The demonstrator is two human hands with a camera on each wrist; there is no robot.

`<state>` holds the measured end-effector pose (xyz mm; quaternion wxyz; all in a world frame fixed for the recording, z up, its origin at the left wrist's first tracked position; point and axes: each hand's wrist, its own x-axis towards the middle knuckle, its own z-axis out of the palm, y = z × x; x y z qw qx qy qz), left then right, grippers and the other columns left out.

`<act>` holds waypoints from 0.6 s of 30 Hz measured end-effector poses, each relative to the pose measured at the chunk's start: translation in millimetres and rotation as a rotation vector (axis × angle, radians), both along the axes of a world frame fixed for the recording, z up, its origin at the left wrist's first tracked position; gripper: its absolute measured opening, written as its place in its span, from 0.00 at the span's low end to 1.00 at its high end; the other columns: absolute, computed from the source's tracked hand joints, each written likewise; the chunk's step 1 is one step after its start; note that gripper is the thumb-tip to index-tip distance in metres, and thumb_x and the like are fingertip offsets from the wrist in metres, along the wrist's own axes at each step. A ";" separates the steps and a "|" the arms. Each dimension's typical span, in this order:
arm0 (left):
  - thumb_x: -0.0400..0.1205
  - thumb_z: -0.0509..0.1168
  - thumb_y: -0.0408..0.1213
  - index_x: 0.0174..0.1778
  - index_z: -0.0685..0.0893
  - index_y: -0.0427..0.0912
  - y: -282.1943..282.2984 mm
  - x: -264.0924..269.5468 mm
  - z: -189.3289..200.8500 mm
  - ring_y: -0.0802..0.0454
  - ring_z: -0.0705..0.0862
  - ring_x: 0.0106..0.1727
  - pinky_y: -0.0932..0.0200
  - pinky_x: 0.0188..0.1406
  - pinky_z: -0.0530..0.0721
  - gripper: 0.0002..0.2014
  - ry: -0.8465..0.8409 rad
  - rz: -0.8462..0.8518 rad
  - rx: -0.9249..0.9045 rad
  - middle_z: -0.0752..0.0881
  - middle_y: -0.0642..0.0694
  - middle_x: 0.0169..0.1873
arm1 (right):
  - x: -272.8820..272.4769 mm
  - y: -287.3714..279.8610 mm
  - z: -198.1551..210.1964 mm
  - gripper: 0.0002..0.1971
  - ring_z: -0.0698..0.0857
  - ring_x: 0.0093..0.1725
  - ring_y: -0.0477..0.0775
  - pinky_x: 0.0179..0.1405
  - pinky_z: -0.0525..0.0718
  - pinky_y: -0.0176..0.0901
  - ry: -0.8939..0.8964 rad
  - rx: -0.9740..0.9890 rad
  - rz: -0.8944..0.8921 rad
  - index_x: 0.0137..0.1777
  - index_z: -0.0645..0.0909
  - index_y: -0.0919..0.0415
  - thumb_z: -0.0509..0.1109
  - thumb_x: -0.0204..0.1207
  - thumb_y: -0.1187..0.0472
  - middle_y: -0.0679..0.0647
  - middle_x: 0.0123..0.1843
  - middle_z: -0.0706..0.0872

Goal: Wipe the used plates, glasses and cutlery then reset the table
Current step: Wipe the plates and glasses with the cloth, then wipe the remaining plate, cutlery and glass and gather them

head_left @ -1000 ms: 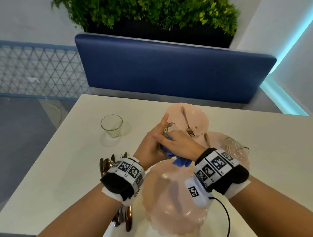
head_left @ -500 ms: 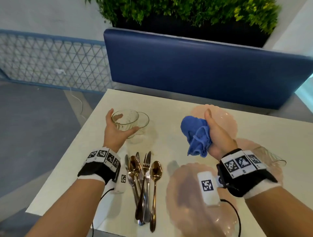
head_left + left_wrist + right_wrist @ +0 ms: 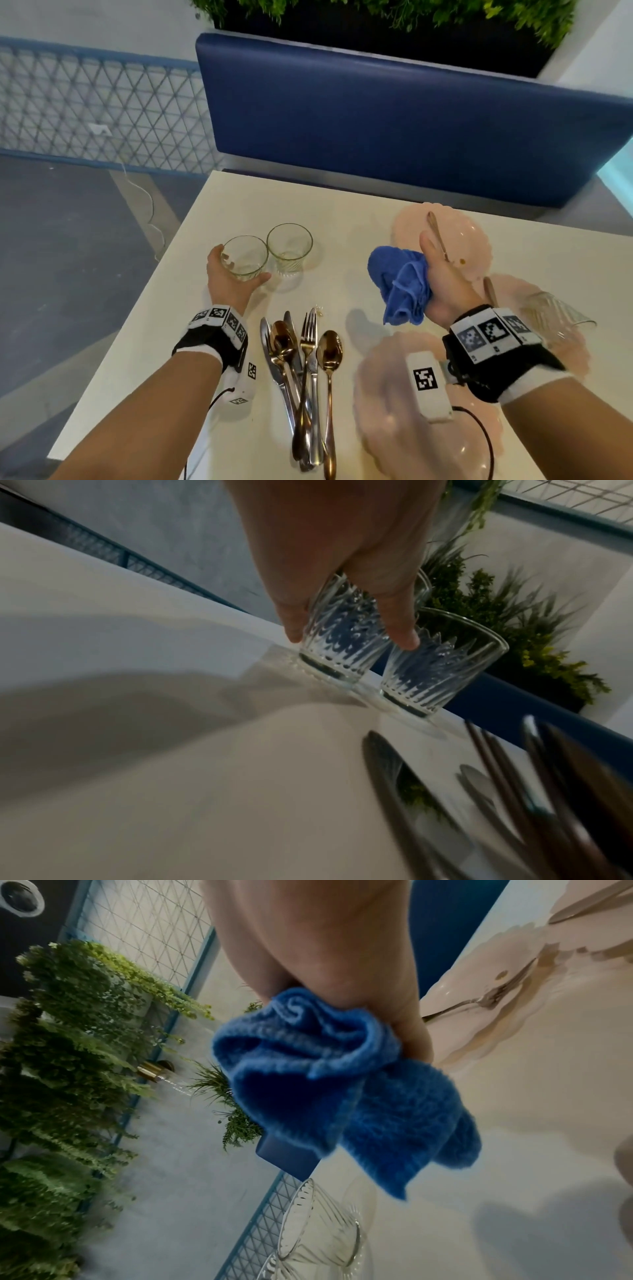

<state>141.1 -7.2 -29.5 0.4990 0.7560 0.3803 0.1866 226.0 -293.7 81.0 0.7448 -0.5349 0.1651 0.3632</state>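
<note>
Nearest on the white worktop lay a pink scalloped plate, partly under the right wrist, and to its left a loose bundle of cutlery: knives, a fork and spoons with handles crossed. These looked stiff, thin and slippery, best lifted by the handles one at a time.

Farther in, the left hand had its grip curled around a ribbed glass, thumb on one side and fingers on the other; the left wrist view showed its base at the worktop, though I could not tell whether it fully rested there. A second glass stood just beside it on the right, nearly touching. Both seemed light, brittle and smooth, so the ribbed wall below the rim was probably the safest hold, and a knock between them was the likely hazard.

The right hand was clamped on a bunched blue cloth, soft and limp, held above the worktop. To its right a third glass lay tipped on a pink plate.

Farthest, another pink plate carried a fork and a crumb.

The left edge of the worktop ran close to the left hand, leaving little margin there; bare room lay between the glasses and the cloth.
</note>
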 end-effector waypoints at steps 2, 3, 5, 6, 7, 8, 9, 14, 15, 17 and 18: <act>0.60 0.84 0.36 0.81 0.54 0.41 -2.4 -3.6 2.6 0.43 0.66 0.77 0.56 0.74 0.65 0.58 0.012 -0.029 -0.045 0.65 0.39 0.77 | 3.4 3.6 -3.1 0.32 0.88 0.41 0.54 0.38 0.85 0.42 0.038 -0.005 0.028 0.60 0.77 0.62 0.47 0.81 0.35 0.59 0.47 0.89; 0.60 0.84 0.37 0.82 0.50 0.43 -5.2 -6.4 6.0 0.44 0.61 0.80 0.54 0.77 0.62 0.61 0.030 -0.051 -0.069 0.60 0.39 0.80 | 4.4 4.8 -3.9 0.32 0.88 0.33 0.48 0.32 0.84 0.36 0.056 -0.027 0.042 0.55 0.77 0.63 0.41 0.82 0.37 0.56 0.36 0.90; 0.62 0.83 0.41 0.83 0.43 0.46 -14.3 -14.5 16.8 0.43 0.56 0.82 0.49 0.79 0.59 0.63 0.067 -0.070 -0.096 0.55 0.38 0.81 | 3.5 3.7 -6.7 0.33 0.86 0.24 0.44 0.25 0.82 0.32 0.061 -0.007 0.042 0.51 0.76 0.65 0.36 0.83 0.39 0.53 0.25 0.87; 0.64 0.81 0.44 0.83 0.44 0.47 -19.9 -17.9 24.0 0.42 0.58 0.81 0.48 0.78 0.61 0.61 0.057 -0.057 -0.076 0.56 0.38 0.80 | 2.2 0.1 -7.1 0.34 0.87 0.26 0.46 0.26 0.84 0.33 0.058 0.034 0.017 0.52 0.78 0.66 0.40 0.83 0.38 0.55 0.28 0.88; 0.67 0.79 0.46 0.82 0.47 0.45 -25.7 -19.7 32.2 0.42 0.60 0.80 0.49 0.77 0.63 0.56 0.018 -0.031 -0.028 0.58 0.37 0.78 | 0.5 -4.6 -6.9 0.34 0.88 0.27 0.48 0.26 0.86 0.35 0.037 0.064 -0.023 0.52 0.82 0.67 0.45 0.82 0.38 0.57 0.30 0.89; 0.70 0.77 0.46 0.81 0.52 0.42 -32.5 -19.8 40.4 0.42 0.64 0.77 0.52 0.75 0.65 0.50 -0.050 -0.007 0.047 0.61 0.36 0.76 | -3.3 -7.6 -6.3 0.35 0.87 0.24 0.47 0.24 0.85 0.34 0.018 0.097 -0.046 0.42 0.86 0.66 0.47 0.82 0.38 0.57 0.26 0.88; 0.74 0.74 0.43 0.78 0.59 0.38 -40.6 -17.3 47.6 0.41 0.68 0.74 0.55 0.71 0.67 0.41 -0.128 -0.003 0.133 0.65 0.35 0.72 | -5.9 -13.9 -8.3 0.37 0.84 0.19 0.47 0.21 0.82 0.31 -0.007 0.157 -0.070 0.29 0.87 0.65 0.48 0.83 0.40 0.56 0.19 0.83; 0.80 0.66 0.32 0.60 0.78 0.35 -106.1 29.2 74.9 0.51 0.77 0.52 0.70 0.50 0.69 0.14 -0.199 -0.396 0.305 0.76 0.40 0.56 | -4.7 -51.4 -22.5 0.34 0.80 0.25 0.54 0.29 0.79 0.40 -0.094 0.203 -0.207 0.37 0.85 0.67 0.48 0.85 0.41 0.61 0.27 0.81; 0.80 0.65 0.31 0.59 0.80 0.35 -121.8 43.0 74.8 0.53 0.76 0.50 0.68 0.49 0.71 0.12 -0.177 -0.503 0.319 0.77 0.42 0.55 | -4.5 -65.8 -22.4 0.34 0.84 0.30 0.52 0.34 0.83 0.41 -0.083 0.104 -0.198 0.38 0.87 0.66 0.52 0.82 0.38 0.61 0.32 0.86; 0.80 0.64 0.31 0.58 0.82 0.36 -152.3 76.2 68.5 0.50 0.78 0.51 0.59 0.54 0.76 0.11 -0.114 -0.701 0.364 0.78 0.41 0.56 | -5.9 -96.1 -14.4 0.34 0.89 0.42 0.52 0.49 0.86 0.45 -0.126 0.050 -0.233 0.45 0.89 0.68 0.55 0.80 0.36 0.62 0.44 0.91; 0.80 0.62 0.31 0.59 0.83 0.37 -166.8 94.3 65.1 0.47 0.79 0.54 0.56 0.58 0.77 0.12 -0.072 -0.783 0.397 0.79 0.41 0.57 | -4.6 -111.0 -13.0 0.33 0.90 0.47 0.54 0.55 0.85 0.46 -0.161 0.047 -0.237 0.47 0.89 0.69 0.54 0.81 0.38 0.65 0.49 0.91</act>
